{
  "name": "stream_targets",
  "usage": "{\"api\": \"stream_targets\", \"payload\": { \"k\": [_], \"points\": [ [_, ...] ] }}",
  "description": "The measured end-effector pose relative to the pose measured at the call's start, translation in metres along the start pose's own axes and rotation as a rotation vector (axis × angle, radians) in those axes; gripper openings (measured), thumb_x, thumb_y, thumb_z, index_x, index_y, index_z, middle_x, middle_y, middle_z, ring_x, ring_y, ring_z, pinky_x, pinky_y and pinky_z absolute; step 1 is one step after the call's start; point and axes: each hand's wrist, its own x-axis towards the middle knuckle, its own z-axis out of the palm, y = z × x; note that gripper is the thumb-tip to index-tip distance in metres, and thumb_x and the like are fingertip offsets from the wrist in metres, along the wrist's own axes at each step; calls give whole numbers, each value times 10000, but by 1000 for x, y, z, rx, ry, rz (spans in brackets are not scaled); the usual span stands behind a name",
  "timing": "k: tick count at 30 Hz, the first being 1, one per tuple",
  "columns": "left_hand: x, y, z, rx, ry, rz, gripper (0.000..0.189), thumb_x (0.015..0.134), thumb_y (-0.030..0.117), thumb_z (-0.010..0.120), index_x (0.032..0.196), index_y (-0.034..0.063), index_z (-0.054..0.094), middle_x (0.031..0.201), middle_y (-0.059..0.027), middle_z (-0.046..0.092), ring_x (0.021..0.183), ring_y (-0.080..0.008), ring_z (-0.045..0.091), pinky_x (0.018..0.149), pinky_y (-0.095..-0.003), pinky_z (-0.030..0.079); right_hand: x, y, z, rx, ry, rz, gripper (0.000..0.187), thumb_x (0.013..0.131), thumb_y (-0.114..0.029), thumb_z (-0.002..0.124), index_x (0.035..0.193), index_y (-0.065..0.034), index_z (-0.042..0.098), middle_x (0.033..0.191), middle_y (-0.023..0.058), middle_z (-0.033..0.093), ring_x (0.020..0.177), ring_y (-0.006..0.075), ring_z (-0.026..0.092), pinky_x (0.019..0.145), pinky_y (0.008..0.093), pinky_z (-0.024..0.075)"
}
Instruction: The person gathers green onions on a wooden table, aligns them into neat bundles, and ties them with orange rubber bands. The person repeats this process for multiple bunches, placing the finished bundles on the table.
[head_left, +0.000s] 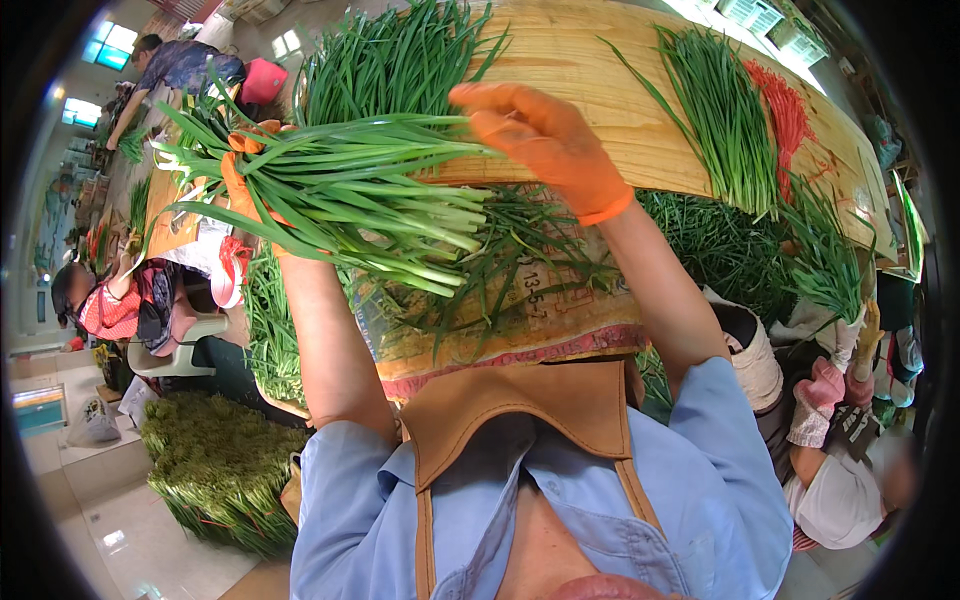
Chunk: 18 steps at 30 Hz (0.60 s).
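My left hand (244, 180), in an orange glove, grips a thick bunch of garlic chives (360, 187) at the left. The bunch lies sideways, its pale cut ends pointing right. Beside those ends is my gloved right hand (536, 146), with its fingers partly bent. One or two stalks reach up to its fingertips; whether it pinches them is hard to tell. Beyond the bunch, a heap of chives (397, 64) rests on the wooden table (570, 52). Loose blades hang over a printed woven sack (495, 330) across my lap.
On the table's right lie another chive bundle (724, 120) and red ties (784, 105). Cut greens (712, 247) fill the space below the table edge. A large stack of chives (217, 465) stands on the floor at lower left. Other people work to the left and right.
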Motion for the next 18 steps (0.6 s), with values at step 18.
{"api": "stream_targets", "payload": {
  "k": [18],
  "points": [
    [-4, -11, 13, 51, -76, -171, 171, 993, 274, 669, 1057, 116, 674, 1024, -15, 574, 1074, -235, 554, 998, -447, 506, -75, 19, -72, 284, 340, 151, 51, 868, 12, 657, 874, -13, 700, 988, 81, 689, 794, 152, 621, 729, 294, 503]
  ]
}}
